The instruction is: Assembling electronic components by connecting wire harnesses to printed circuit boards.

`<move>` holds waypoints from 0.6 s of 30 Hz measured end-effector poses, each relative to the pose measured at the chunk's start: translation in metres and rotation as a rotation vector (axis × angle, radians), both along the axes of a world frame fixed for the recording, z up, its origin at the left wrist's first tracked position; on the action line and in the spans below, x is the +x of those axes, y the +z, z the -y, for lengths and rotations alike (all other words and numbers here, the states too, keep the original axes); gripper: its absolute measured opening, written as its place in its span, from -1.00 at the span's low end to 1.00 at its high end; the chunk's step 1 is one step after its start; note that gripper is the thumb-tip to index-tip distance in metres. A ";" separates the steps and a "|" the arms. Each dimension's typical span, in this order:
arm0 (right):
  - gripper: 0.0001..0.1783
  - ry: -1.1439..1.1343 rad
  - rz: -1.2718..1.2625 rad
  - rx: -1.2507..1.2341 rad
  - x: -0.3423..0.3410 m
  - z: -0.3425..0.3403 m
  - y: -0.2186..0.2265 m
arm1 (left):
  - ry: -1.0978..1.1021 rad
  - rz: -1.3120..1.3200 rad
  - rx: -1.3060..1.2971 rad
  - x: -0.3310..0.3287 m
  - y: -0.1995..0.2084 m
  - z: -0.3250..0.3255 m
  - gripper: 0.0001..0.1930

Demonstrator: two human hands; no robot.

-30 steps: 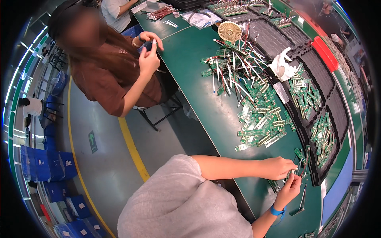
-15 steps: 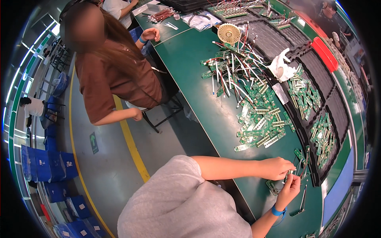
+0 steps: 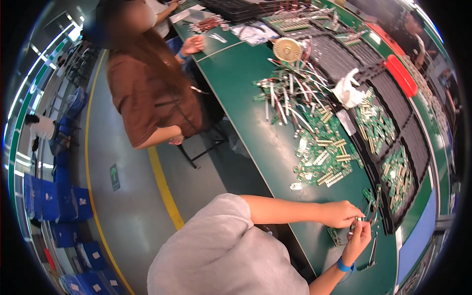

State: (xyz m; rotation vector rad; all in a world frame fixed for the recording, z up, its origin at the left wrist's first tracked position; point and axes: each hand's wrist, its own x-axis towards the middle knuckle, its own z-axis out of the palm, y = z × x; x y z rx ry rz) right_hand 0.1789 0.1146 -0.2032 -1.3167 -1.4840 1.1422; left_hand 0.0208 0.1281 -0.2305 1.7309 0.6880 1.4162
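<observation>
My left hand (image 3: 341, 214) and my right hand (image 3: 358, 241) meet over the near right part of the green table. Both are closed, fingertips pinching a small circuit board (image 3: 358, 220) with a pale end; most of it is hidden by the fingers. A blue wrist strap (image 3: 344, 266) circles my right wrist. Just below my left hand, a green circuit board (image 3: 335, 237) lies on the tabletop. Metal tweezers (image 3: 374, 250) rest to the right of my right hand. Beyond my hands, several boards with dark and red wires (image 3: 372, 199) lie against the tray's edge.
A heap of green circuit boards (image 3: 322, 157) covers the table's middle, with white-wired boards (image 3: 290, 93) behind. Black trays (image 3: 387, 216) on the right hold more boards and a white glove (image 3: 349, 91). A yellow reel (image 3: 287, 50) stands farther back. A co-worker in brown (image 3: 152, 93) sits at left.
My hands stay together on the small board, with a slight shift of the fingers. The view has tilted a little. The co-worker's near arm has drawn in toward the body.
</observation>
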 end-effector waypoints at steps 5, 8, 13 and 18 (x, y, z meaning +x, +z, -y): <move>-0.81 0.011 -0.060 -0.073 -0.009 0.012 0.005 | -0.016 -0.093 -0.044 -0.011 0.002 0.015 -0.71; -0.82 -0.022 -0.056 -0.067 -0.015 0.020 0.006 | -0.035 -0.098 -0.108 -0.014 0.001 0.019 -0.74; -0.81 0.053 -0.063 -0.095 -0.026 0.026 0.005 | -0.064 -0.088 -0.330 -0.029 0.007 0.033 -0.71; -0.80 0.063 -0.099 -0.177 -0.024 0.036 0.005 | -0.131 -0.066 -0.397 -0.032 0.008 0.040 -0.69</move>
